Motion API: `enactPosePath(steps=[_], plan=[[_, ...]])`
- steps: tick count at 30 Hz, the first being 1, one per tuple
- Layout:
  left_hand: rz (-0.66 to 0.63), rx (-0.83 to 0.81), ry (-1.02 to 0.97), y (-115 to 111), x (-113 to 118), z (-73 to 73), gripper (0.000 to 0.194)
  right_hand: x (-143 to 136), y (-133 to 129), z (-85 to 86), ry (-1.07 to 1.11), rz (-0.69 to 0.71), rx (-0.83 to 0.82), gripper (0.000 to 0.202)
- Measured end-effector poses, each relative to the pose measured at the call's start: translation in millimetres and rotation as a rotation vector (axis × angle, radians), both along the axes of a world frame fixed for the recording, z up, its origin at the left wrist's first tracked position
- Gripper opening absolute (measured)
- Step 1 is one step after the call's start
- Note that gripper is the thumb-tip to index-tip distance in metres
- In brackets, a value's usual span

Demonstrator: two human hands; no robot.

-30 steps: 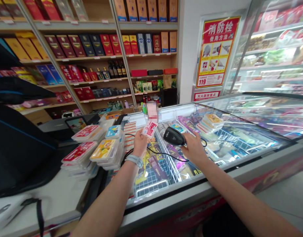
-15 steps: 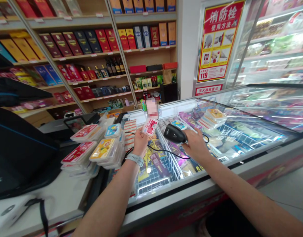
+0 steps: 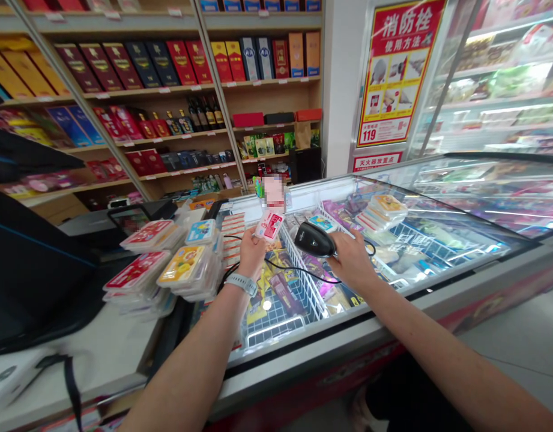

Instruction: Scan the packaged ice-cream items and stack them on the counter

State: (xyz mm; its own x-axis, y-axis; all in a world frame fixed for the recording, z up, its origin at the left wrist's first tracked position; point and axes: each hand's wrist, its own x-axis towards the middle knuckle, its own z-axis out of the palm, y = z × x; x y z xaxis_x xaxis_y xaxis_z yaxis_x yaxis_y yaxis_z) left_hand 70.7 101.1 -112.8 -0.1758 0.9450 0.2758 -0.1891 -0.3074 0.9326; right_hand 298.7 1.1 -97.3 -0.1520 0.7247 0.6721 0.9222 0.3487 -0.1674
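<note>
My left hand (image 3: 250,252), with a pale watch strap at the wrist, pinches a small white packet with a pink-red label (image 3: 269,227) by its lower edge. Across from it, my right hand (image 3: 355,259) is wrapped round the handle of a black barcode scanner (image 3: 314,239). The scanner's head points left towards the packet, with a gap between them. A black cable (image 3: 298,274) loops below both hands. Under them lies the glass top of a chest freezer (image 3: 276,355), with bagged goods in wire baskets inside.
Stacks of flat plastic boxes with yellow (image 3: 182,267), red (image 3: 139,271) and blue (image 3: 201,231) lids stand left of the freezer. Another stack of boxes (image 3: 382,213) rests on the glass at right. A dark till screen (image 3: 28,270) is at far left; shelves of boxed bottles line the back.
The whole view has shifted slightly, so things sit a little further left and up. Both hands keep their holds, and the packet and scanner stay about the same distance apart.
</note>
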Motion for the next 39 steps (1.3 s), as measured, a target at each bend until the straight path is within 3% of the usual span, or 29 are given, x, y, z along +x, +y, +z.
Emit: enactPosePath(steps=[4,8,10,14,18,21,25,31,36,39], plan=[[-0.017,0.017,0.103,-5,0,9.9,0.038,2,1,-1.7,0.005,0.011,0.043,0.028],[0.033,0.120,0.257,-19,-4,40.0,0.039,5,3,-3.8,-0.006,-0.002,0.077,0.026],[0.164,0.228,0.492,-29,-10,62.4,0.039,6,3,-4.2,-0.011,-0.002,0.083,0.026],[0.530,0.347,1.156,-50,-37,109.4,0.034,7,1,-3.2,-0.027,0.010,0.078,0.025],[0.625,0.353,1.625,-61,-81,137.8,0.037,6,-1,-1.9,-0.013,0.005,0.096,0.024],[0.579,0.296,1.826,-62,-110,140.4,0.038,5,-2,-1.9,0.006,0.004,0.101,0.025],[0.484,0.267,1.781,-59,-132,130.6,0.026,6,-3,-2.7,0.016,0.014,0.108,0.026],[0.403,0.280,1.614,-47,-139,119.1,0.010,7,-4,-2.9,0.028,0.025,0.128,0.025],[0.338,0.297,1.463,-38,-144,119.0,0.020,7,-5,-2.4,0.035,0.013,0.130,0.025],[0.301,0.326,1.334,-36,-135,122.2,0.020,5,-7,-1.2,0.055,0.014,0.113,0.027]])
